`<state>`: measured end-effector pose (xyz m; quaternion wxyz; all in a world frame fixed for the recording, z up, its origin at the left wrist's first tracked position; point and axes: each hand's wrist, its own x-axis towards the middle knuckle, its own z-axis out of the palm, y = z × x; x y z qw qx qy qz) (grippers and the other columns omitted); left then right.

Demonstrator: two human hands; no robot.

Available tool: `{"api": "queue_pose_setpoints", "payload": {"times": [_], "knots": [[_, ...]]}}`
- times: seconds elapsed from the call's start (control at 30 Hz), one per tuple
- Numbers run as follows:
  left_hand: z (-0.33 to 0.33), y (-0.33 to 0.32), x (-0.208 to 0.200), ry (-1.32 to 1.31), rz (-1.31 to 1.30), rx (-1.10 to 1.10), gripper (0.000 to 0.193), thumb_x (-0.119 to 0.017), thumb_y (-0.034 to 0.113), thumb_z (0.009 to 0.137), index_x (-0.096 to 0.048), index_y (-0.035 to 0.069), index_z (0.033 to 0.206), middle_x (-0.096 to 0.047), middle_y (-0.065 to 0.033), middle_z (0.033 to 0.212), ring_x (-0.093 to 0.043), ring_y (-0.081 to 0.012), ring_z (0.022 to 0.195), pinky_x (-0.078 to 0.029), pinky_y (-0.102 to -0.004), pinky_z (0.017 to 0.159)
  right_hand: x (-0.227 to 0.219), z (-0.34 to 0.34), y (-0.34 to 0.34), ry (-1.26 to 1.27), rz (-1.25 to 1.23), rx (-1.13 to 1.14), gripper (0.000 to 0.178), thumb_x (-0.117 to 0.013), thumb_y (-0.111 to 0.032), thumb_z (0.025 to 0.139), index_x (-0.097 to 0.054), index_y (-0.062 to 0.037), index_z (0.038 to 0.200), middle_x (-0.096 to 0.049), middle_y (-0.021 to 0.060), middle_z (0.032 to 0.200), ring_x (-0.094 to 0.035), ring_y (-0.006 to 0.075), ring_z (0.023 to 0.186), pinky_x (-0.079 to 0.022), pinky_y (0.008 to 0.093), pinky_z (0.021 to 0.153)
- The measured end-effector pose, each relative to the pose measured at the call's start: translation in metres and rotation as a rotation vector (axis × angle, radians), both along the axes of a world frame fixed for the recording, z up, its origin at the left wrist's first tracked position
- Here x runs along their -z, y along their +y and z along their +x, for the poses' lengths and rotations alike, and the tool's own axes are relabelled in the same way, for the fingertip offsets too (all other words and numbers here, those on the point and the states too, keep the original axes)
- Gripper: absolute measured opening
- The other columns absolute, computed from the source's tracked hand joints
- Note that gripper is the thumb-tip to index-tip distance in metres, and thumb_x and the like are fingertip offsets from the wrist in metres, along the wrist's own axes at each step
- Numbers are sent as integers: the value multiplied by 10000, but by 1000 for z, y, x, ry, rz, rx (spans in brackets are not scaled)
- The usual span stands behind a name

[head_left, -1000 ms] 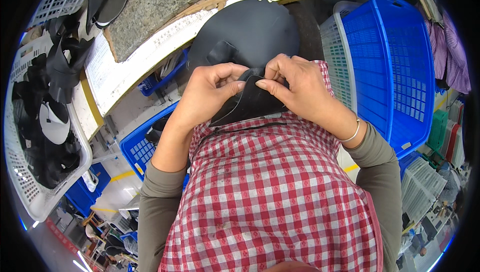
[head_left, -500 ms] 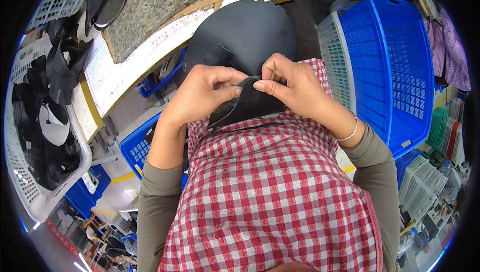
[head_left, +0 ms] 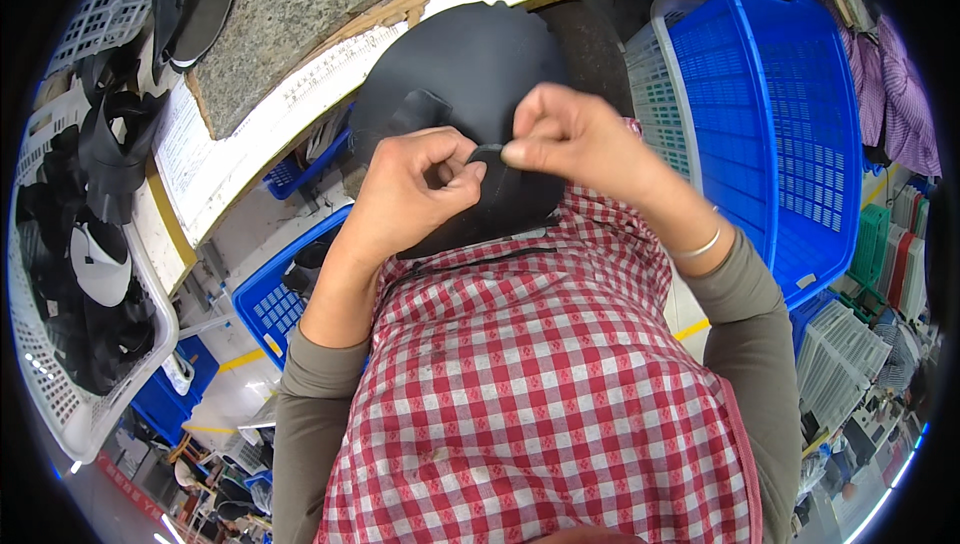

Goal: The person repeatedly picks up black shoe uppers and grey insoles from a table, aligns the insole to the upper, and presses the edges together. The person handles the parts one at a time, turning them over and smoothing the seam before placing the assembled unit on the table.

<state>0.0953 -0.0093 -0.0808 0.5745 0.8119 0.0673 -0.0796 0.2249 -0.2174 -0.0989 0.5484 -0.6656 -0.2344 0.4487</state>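
Over my lap, a black leather-like piece (head_left: 478,212) lies against the large rounded black pad (head_left: 465,59), and the two blacks are hard to tell apart. My left hand (head_left: 418,189) is closed, thumb and forefinger pinching the piece's curved upper edge. Just right of it, my right hand (head_left: 580,139) has its thumb on the same edge, with its curled fingers smeared by motion. A small folded black piece (head_left: 420,112) rests on the pad beyond my left hand.
A white worktable (head_left: 330,74) with a rough grey board (head_left: 290,29) curves across the far side. To the left, a white basket (head_left: 165,329) holds several black pieces. Tall blue crates (head_left: 735,104) stand close at the right; a blue basket (head_left: 270,294) sits below the table.
The leather-like piece's raised fold has flattened down. My right hand has shifted slightly up, its fingers lifting in a blur. My left hand has moved a little left.
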Motion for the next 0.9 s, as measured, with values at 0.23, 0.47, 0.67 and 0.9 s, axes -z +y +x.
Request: {"api": "queue_pose_setpoints", "payload": {"times": [0.23,0.47,0.67,0.9], "knots": [[12,0,-19,-210,227,45,79,-728,-1,800,-651,-17,801,-591,-50,707,-529,-118,649,-429,-288,608,-20,25,27,-929,163,-396,390,-894,-173,715,-714,-97,1052,-716,40,930,-654,261,927,-492,379,835],[18,80,-101,31,239,254,150,-769,111,889,-702,6,808,-619,10,682,-522,-53,633,-437,-258,576,-24,-26,71,-606,288,-48,339,-866,-286,793,-608,-67,787,-585,74,643,-581,241,635,-454,381,648],[12,90,-67,145,-363,212,612,-757,508,929,-739,-76,1115,-764,-89,913,-715,-108,835,-569,-246,785,-21,-41,15,97,104,108,179,-841,-87,886,-670,-40,858,-684,-28,754,-603,21,729,-486,197,641],[42,85,-59,196,-377,400,396,-789,241,890,-739,-76,1121,-767,-137,969,-755,-163,898,-592,-236,795,-40,-39,-14,-105,173,81,229,-883,-150,848,-687,-37,812,-665,-26,738,-588,25,710,-470,218,630]]}}
